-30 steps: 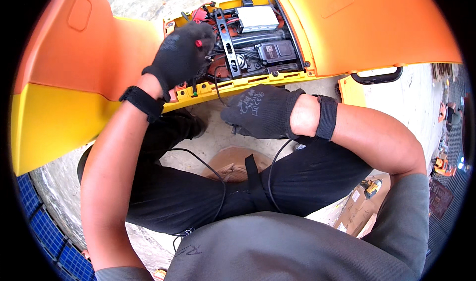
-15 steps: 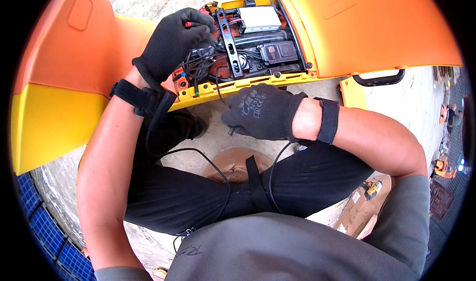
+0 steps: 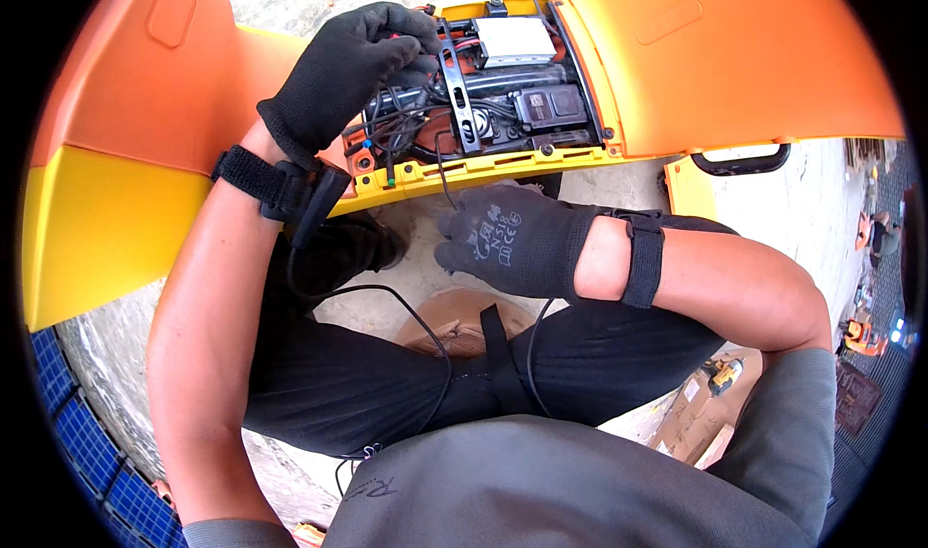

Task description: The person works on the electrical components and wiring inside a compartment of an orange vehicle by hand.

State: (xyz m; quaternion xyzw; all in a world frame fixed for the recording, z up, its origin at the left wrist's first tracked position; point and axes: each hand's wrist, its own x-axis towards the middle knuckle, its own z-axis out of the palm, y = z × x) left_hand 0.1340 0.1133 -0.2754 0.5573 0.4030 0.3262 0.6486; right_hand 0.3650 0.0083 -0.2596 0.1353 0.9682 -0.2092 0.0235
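Note:
A black work glove covers each of my hands. My left hand [image 3: 353, 74] is over the left end of an open wiring bay, its fingers pinched round a small red piece that is mostly hidden. In front of the bay's near edge, my right hand [image 3: 517, 239] is closed on a thin black cable [image 3: 443, 166] that comes out over the yellow rim. Inside the bay are a bundle of black wires [image 3: 394, 128], a slotted black metal bracket [image 3: 458, 89], a silver box [image 3: 512, 41] and a black module [image 3: 549, 106].
Orange covers flank the bay, the left one [image 3: 135, 84] and the right one [image 3: 744, 55], with a black handle [image 3: 742, 164] below the right. Cardboard [image 3: 706, 413] with a yellow power tool [image 3: 724, 374] lies at lower right. Blue crates [image 3: 92, 442] stand at lower left.
My left hand has shifted slightly up and right, hiding most of the red piece. My right hand has moved slightly down, drawing the thin black cable along.

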